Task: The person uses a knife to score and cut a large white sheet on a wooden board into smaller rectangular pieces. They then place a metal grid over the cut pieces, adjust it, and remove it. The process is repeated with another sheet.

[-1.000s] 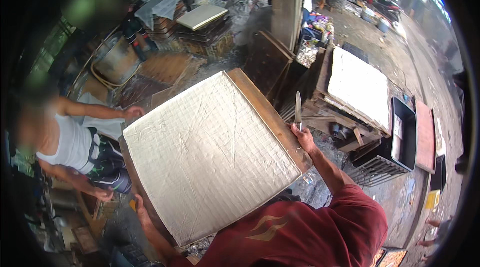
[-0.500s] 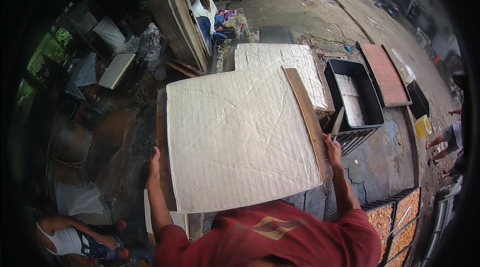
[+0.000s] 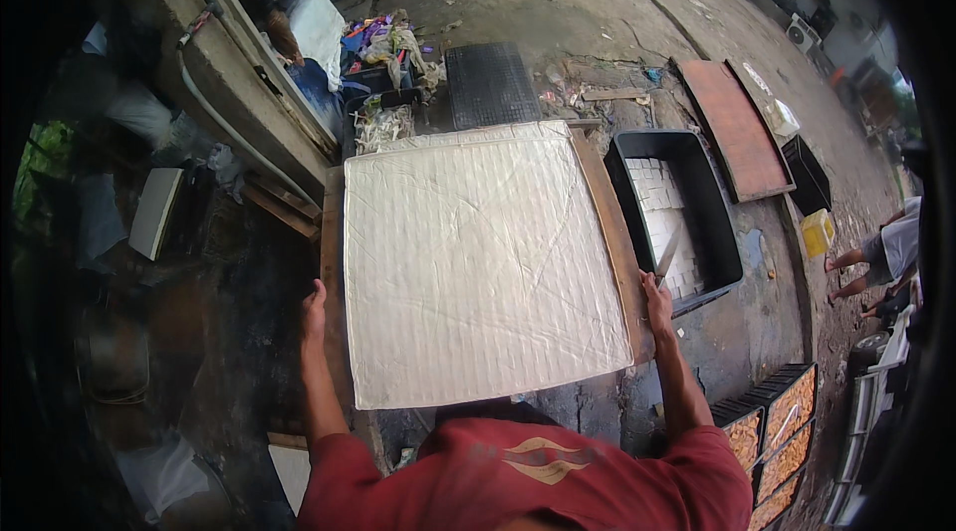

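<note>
A large square white slab [image 3: 483, 267] with a ribbed, creased surface lies on a wooden board [image 3: 609, 222], whose brown edges show at both sides. My left hand [image 3: 314, 310] grips the board's left edge, fingers hidden underneath. At the right edge, my right hand [image 3: 657, 306] holds the board together with a knife [image 3: 669, 250], its blade pointing up and away. Past the board's far edge shows a strip of another white slab [image 3: 488, 136], mostly covered from view. To the right stands a black crate [image 3: 715, 222] with small white blocks [image 3: 657, 191] inside.
A reddish flat board [image 3: 737, 128] lies beyond the crate, near a yellow container [image 3: 818, 232]. Black trays of orange-brown pieces [image 3: 787, 456] sit at lower right. A concrete post [image 3: 239, 63] rises at far left. Another person [image 3: 876, 252] is at the right edge.
The board with the slab has moved forward over the other white slab, which is now almost hidden. Both hands keep their hold. My view has shifted.
</note>
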The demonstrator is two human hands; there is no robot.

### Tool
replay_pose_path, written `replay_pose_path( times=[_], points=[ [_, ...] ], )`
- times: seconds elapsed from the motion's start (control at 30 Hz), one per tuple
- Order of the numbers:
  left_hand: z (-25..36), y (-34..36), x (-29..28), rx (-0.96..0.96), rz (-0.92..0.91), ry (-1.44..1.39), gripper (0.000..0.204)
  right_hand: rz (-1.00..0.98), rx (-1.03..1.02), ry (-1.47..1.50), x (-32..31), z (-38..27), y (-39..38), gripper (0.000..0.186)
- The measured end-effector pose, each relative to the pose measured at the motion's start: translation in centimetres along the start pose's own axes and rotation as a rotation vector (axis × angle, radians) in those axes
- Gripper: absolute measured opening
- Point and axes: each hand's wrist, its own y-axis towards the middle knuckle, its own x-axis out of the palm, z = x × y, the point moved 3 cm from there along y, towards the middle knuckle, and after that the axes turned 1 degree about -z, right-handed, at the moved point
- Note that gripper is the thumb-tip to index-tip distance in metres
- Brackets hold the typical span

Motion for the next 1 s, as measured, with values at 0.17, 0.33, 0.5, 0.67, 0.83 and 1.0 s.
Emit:
replay_pose_path(
  times=[0.17,0.33,0.5,0.67,0.83,1.0],
  points=[
    [2.7,5.8,5.7,0.175,0.124,-0.160,0.069,-0.039,-0.028,-0.007,0.1,-3.5,9.3,0.061],
    [1.2,7.1,8.0,0.056,0.089,-0.147,0.074,-0.061,0.026,0.025,0.8,-1.1,12.2,0.054],
    [1.0,6.1,7.9,-0.089,0.050,-0.122,0.084,-0.002,0.097,0.094,1.0,2.6,12.3,0.052],
    [2.9,3.3,7.9,-0.088,-0.046,-0.143,0.068,-0.079,0.047,0.115,-0.3,3.2,11.9,0.052],
    [4.2,0.9,8.8,-0.125,-0.092,-0.295,0.076,-0.060,0.007,0.012,0.0,2.7,11.3,0.065],
    [4.4,-0.3,8.3,-0.060,-0.099,-0.235,0.082,-0.040,0.162,-0.273,-0.7,0.4,10.8,0.062]
  ],
)
